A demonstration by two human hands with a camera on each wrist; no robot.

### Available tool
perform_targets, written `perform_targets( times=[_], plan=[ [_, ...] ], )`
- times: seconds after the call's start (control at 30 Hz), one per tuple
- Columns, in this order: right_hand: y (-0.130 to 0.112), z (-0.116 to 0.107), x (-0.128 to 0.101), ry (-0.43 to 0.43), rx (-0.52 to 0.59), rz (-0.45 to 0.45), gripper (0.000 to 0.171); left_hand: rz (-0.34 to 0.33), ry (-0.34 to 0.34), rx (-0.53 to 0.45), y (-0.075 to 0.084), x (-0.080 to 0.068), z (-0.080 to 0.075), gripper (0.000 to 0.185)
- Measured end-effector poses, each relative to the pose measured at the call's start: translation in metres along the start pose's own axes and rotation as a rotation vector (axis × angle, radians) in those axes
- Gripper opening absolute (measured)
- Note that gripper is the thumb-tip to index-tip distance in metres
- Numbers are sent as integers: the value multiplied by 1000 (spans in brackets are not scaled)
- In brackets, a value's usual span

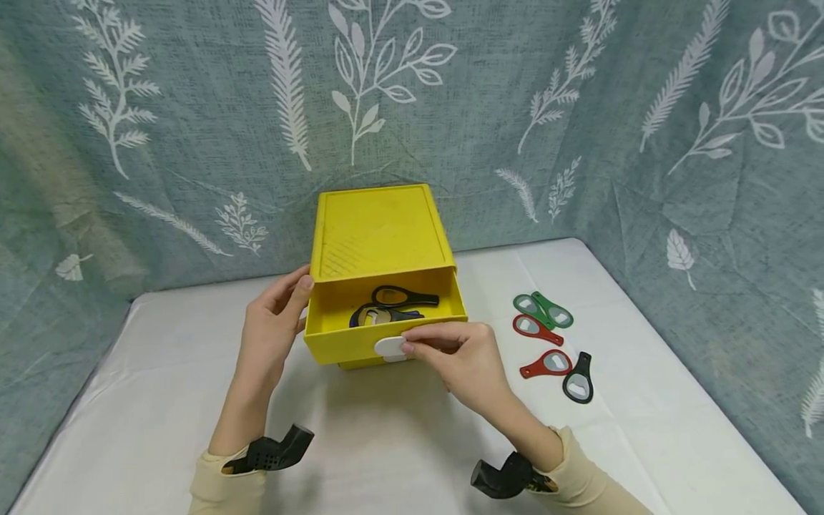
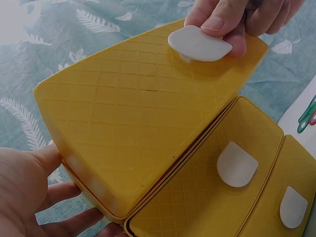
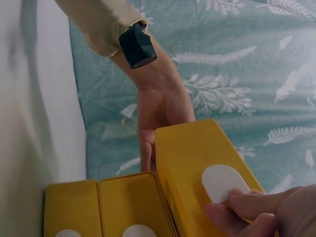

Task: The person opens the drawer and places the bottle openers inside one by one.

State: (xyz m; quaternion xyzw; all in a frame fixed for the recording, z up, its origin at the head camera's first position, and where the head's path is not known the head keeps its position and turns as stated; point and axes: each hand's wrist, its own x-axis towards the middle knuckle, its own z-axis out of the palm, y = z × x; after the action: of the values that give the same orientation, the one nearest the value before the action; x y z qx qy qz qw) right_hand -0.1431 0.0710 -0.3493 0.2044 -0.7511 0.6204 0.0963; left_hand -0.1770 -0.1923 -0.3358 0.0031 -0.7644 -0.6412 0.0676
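Observation:
A yellow drawer unit (image 1: 383,229) stands on the table, its top drawer (image 1: 341,347) pulled partway out. Thumb and fingers of my right hand (image 1: 466,357) pinch the white handle (image 3: 223,183) on that drawer's front. My left hand (image 1: 273,322) rests against the unit's left side, and its fingers (image 2: 69,219) lie loosely extended along the edge in the left wrist view. Inside the drawer lie a black bottle opener (image 1: 418,297) and, nearer the front, more openers (image 1: 381,315), dark and blue-edged, partly hidden by the drawer front.
Right of the unit, several flat bottle openers lie on the white tablecloth (image 1: 644,408): green (image 1: 553,310), red (image 1: 547,363) and black (image 1: 579,379). Two lower drawers with white handles (image 2: 237,164) are closed. A patterned green curtain (image 1: 257,129) hangs behind the table.

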Motion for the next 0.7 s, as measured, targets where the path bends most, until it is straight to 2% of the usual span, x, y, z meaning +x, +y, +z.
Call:
perform_targets(
  times=[0.47,0.7],
  plan=[
    [2,2,-1,32,-14,-60,7,6,-11,-32,1,0,1,59],
    [1,4,-1,38,-11,-58,7,1,-14,-27,1,0,1,60]
  ],
)
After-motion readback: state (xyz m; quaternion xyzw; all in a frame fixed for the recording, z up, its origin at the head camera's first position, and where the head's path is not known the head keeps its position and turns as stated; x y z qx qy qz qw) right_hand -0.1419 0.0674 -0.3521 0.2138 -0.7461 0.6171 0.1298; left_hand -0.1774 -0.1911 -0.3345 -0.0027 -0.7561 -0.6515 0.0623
